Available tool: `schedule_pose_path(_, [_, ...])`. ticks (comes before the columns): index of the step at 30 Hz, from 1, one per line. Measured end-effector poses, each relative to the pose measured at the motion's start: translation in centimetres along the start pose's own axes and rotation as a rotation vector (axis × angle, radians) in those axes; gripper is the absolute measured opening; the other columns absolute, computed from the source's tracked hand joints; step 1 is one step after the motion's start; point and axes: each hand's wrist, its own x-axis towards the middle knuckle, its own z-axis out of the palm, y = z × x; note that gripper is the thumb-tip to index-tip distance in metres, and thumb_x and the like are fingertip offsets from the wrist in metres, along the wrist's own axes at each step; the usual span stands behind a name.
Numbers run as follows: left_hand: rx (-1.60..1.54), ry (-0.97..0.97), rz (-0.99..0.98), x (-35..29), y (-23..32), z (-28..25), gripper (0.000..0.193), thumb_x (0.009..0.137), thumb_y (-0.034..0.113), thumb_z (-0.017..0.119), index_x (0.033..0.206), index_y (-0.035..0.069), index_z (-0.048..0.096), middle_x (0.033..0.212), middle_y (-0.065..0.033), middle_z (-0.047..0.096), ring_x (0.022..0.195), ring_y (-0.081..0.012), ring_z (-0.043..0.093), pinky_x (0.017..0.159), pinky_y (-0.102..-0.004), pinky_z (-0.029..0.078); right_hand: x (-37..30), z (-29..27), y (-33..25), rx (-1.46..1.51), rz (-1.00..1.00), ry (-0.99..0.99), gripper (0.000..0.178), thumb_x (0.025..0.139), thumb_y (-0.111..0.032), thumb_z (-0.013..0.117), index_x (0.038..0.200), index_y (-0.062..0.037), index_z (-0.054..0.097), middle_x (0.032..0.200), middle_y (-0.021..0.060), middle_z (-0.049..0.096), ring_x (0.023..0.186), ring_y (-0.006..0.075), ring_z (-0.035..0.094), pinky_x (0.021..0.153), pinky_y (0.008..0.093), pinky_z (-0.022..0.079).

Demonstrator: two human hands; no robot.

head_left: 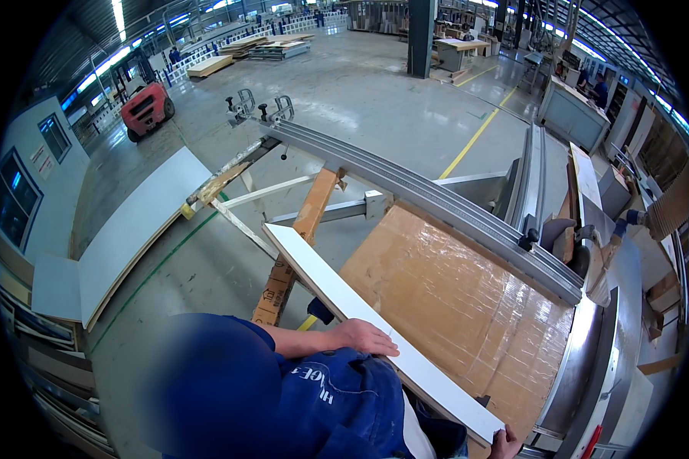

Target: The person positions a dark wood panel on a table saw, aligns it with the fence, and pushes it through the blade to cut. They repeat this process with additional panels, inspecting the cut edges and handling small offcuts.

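A long narrow white-faced board [337, 289] lies slantwise before me, its near side edge brownish. My left hand [364, 336] is closed over that near edge at about mid-length, fingers together on the white face; its thumb side is partly hidden. At the near right end, my right hand [505, 444] curls round the board's corner, mostly cut off by the lower rim of the view. The board's far end lies over a cardboard-wrapped beam [318, 200]. Beyond the board is a brown panel [444, 283] under shiny clear film. My blue jacket [344, 405] fills the lower left.
A long aluminium fence [406, 190] with stops crosses behind the panel. To the right is the saw's metal table [570, 367], with a brush [599, 279] above. Pale panels [142, 222] lean at left; a red forklift [147, 111] stands farther back.
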Motion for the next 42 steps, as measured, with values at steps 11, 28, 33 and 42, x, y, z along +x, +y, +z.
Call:
schedule_pose_path(11, [-0.050, -0.136, -0.109, 2.5, -0.7, -0.8, 0.054, 0.078, 0.006, 0.067, 0.130, 0.022, 0.066, 0.129, 0.0019, 0.069, 0.115, -0.0186, 0.067, 0.093, -0.0330, 0.057, 5.2, 5.2, 4.8, 0.652, -0.101, 0.119, 0.048, 0.100, -0.011, 0.059, 0.139, 0.0153, 0.050, 0.119, 0.0203, 0.067, 0.106, 0.0227, 0.066, 0.094, 0.0329, 0.052])
schedule_pose_path(28, [-0.078, -0.129, -0.161, 4.6, -1.8, -1.3, 0.053, 0.072, 0.005, 0.070, 0.121, 0.023, 0.071, 0.114, 0.0004, 0.075, 0.101, -0.0229, 0.072, 0.080, -0.0349, 0.060, 4.1, 6.3, 2.0, 0.788, -0.025, 0.148, 0.043, 0.106, -0.015, 0.052, 0.141, 0.0102, 0.050, 0.123, 0.0174, 0.065, 0.109, 0.0223, 0.066, 0.093, 0.0342, 0.056])
schedule_pose_path(33, [-0.145, -0.249, -0.157, 8.7, -4.2, -1.9, 0.039, 0.087, 0.020, 0.070, 0.125, 0.022, 0.066, 0.107, -0.0093, 0.073, 0.097, -0.0331, 0.070, 0.079, -0.0465, 0.056, 4.2, 7.5, -0.3, 0.912, -0.005, 0.542, 0.043, 0.106, -0.019, 0.055, 0.142, 0.0046, 0.051, 0.133, 0.0168, 0.061, 0.121, 0.0271, 0.062, 0.105, 0.0379, 0.052])
schedule_pose_path(42, [-0.149, -0.342, -0.138, 22.3, -7.3, 2.0, 0.034, 0.092, 0.029, 0.069, 0.122, 0.013, 0.065, 0.101, -0.0175, 0.072, 0.095, -0.0410, 0.068, 0.081, -0.0517, 0.053, 3.4, 14.6, -9.2, 0.079, -0.601, 0.700, 0.047, 0.090, -0.001, 0.061, 0.137, 0.0035, 0.055, 0.139, 0.0241, 0.058, 0.129, 0.0376, 0.056, 0.108, 0.0440, 0.044])
